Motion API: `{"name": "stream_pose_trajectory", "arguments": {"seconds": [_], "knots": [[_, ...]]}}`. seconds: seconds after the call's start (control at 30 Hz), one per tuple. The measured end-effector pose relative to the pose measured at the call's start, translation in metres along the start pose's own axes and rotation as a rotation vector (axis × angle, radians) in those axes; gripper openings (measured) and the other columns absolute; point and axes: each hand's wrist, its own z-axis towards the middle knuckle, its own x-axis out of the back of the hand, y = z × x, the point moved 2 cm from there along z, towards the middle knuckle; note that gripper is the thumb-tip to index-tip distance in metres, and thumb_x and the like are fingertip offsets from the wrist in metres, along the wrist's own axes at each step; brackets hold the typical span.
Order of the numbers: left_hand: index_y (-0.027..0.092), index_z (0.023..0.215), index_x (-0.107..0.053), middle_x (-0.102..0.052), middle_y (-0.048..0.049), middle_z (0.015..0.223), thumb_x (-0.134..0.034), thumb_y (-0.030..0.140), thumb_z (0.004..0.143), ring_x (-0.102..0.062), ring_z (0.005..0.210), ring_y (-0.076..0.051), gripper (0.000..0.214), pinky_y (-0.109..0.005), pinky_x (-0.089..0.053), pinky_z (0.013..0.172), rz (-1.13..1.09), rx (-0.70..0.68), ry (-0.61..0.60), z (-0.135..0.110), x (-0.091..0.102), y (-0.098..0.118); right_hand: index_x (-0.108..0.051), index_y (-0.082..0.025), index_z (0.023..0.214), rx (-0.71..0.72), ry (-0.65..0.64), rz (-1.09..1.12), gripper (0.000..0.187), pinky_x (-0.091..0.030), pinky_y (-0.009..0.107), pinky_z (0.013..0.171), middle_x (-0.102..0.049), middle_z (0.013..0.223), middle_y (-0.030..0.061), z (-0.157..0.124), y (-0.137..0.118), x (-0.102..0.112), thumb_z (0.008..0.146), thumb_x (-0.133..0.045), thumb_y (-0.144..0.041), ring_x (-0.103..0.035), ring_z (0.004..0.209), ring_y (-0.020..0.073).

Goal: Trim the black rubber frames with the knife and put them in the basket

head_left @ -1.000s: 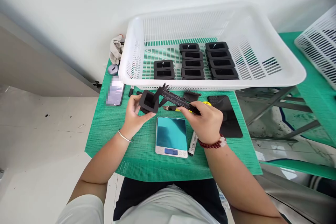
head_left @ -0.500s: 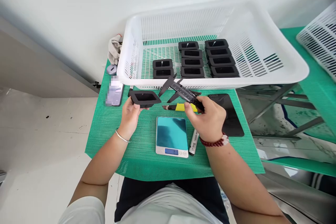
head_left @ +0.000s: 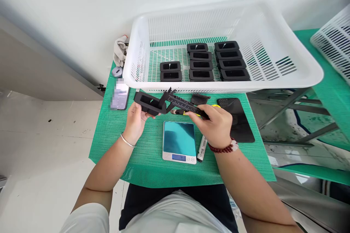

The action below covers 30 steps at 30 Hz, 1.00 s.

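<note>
The left hand [head_left: 136, 120] grips a black rectangular part [head_left: 149, 102], holding it tilted above the green mat [head_left: 115, 131], just in front of the white basket [head_left: 136, 62]. The right hand [head_left: 216, 123] is closed around the beam of a black caliper [head_left: 180, 102], whose measuring end sits against the part's right edge. Below the hands lies a small digital scale [head_left: 179, 142], with a marker [head_left: 201, 148] just beside it on the right. A yellow knife [head_left: 191, 113] lies under the caliper. Inside the basket sit 10 more black parts [head_left: 201, 65] in rows
</note>
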Motion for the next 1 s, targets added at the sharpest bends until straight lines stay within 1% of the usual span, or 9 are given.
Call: {"name": "stream_pose_trajectory", "arguments": {"seconds": [0.13, 0.23, 0.33, 0.43, 0.5, 0.6, 0.7, 0.87, 1.0], "knots": [[0.019, 0.092, -0.062, -0.070, -0.0043, 0.078, -0.054, 0.065, 0.080, -0.068, 0.064, -0.015, 0.049, -0.022, -0.049, 0.048, 0.000, -0.023, 0.013, 0.0003, 0.0008, -0.0021, -0.062, -0.019, 0.069, -0.034, 0.019, -0.014, 0.035, -0.037, 0.025, 0.049, -0.053, 0.048, -0.0021, -0.0011, -0.0017, -0.0007, 0.076, -0.066, -0.053, -0.049, 0.046, 0.0119], [0.019, 0.089, -0.061, -0.069, -0.0035, 0.078, -0.054, 0.064, 0.080, -0.065, 0.058, -0.013, 0.046, -0.022, -0.049, 0.045, 0.009, -0.024, 0.056, 0.0001, 0.0016, -0.0029, -0.058, -0.019, 0.066, -0.072, 0.039, -0.037, 0.035, -0.036, 0.025, 0.048, -0.053, 0.049, -0.0020, -0.0026, -0.0012, -0.0006, 0.073, -0.067, -0.053, -0.048, 0.046, 0.0117], [0.020, 0.093, -0.058, -0.069, -0.0027, 0.075, -0.053, 0.064, 0.081, -0.063, 0.051, -0.012, 0.046, -0.022, -0.044, 0.038, -0.002, 0.030, 0.080, -0.0010, 0.0006, -0.0013, -0.055, -0.020, 0.066, -0.100, 0.059, -0.058, 0.029, -0.034, 0.025, 0.046, -0.050, 0.048, -0.0031, -0.0026, 0.0004, 0.0003, 0.076, -0.063, -0.047, -0.045, 0.044, 0.0113], [0.020, 0.098, -0.056, -0.067, -0.0016, 0.072, -0.053, 0.062, 0.083, -0.061, 0.047, -0.012, 0.044, -0.021, -0.041, 0.034, -0.023, 0.130, 0.072, -0.0032, -0.0019, 0.0013, -0.056, -0.020, 0.074, -0.061, 0.068, -0.039, 0.024, -0.035, 0.025, 0.047, -0.049, 0.049, -0.0036, -0.0006, 0.0003, 0.0010, 0.079, -0.060, -0.042, -0.046, 0.045, 0.0121], [0.019, 0.095, -0.057, -0.065, -0.0001, 0.067, -0.055, 0.060, 0.083, -0.058, 0.043, -0.010, 0.043, -0.020, -0.039, 0.032, -0.042, 0.204, 0.052, -0.0045, -0.0035, 0.0021, -0.057, -0.019, 0.081, -0.009, 0.016, -0.016, 0.026, -0.037, 0.025, 0.049, -0.053, 0.053, -0.0023, 0.0011, -0.0008, 0.0000, 0.081, -0.060, -0.044, -0.050, 0.049, 0.0130], [0.018, 0.084, -0.058, -0.058, 0.0021, 0.055, -0.053, 0.062, 0.082, -0.051, 0.035, -0.009, 0.044, -0.020, -0.036, 0.028, -0.069, 0.291, -0.007, -0.0054, -0.0054, 0.0017, -0.058, -0.018, 0.089, 0.039, -0.117, 0.022, 0.028, -0.038, 0.026, 0.052, -0.058, 0.061, 0.0001, 0.0021, -0.0017, -0.0032, 0.087, -0.054, -0.045, -0.053, 0.053, 0.0144], [0.018, 0.077, -0.057, -0.056, 0.0027, 0.050, -0.051, 0.064, 0.083, -0.047, 0.032, -0.008, 0.046, -0.019, -0.034, 0.027, -0.081, 0.351, -0.041, -0.0052, -0.0054, 0.0004, -0.059, -0.018, 0.087, 0.060, -0.165, 0.046, 0.026, -0.038, 0.026, 0.053, -0.060, 0.063, 0.0014, 0.0005, -0.0012, -0.0050, 0.091, -0.050, -0.042, -0.054, 0.054, 0.0143], [0.019, 0.076, -0.063, -0.057, 0.0007, 0.050, -0.053, 0.068, 0.079, -0.045, 0.031, -0.008, 0.050, -0.019, -0.030, 0.024, -0.087, 0.427, -0.129, -0.0054, -0.0052, -0.0013, -0.057, -0.019, 0.064, 0.030, -0.045, -0.007, 0.037, -0.032, 0.025, 0.048, -0.049, 0.045, -0.0025, -0.0032, 0.0004, -0.0037, 0.084, -0.060, -0.050, -0.046, 0.044, 0.0110], [0.017, 0.074, -0.063, -0.058, -0.0003, 0.050, -0.054, 0.067, 0.079, -0.047, 0.032, -0.009, 0.051, -0.020, -0.031, 0.026, -0.087, 0.442, -0.152, -0.0063, -0.0050, -0.0016, -0.057, -0.019, 0.064, 0.049, 0.020, -0.015, 0.037, -0.034, 0.024, 0.047, -0.048, 0.045, -0.0028, -0.0032, -0.0021, -0.0021, 0.079, -0.064, -0.052, -0.045, 0.043, 0.0107]]}}
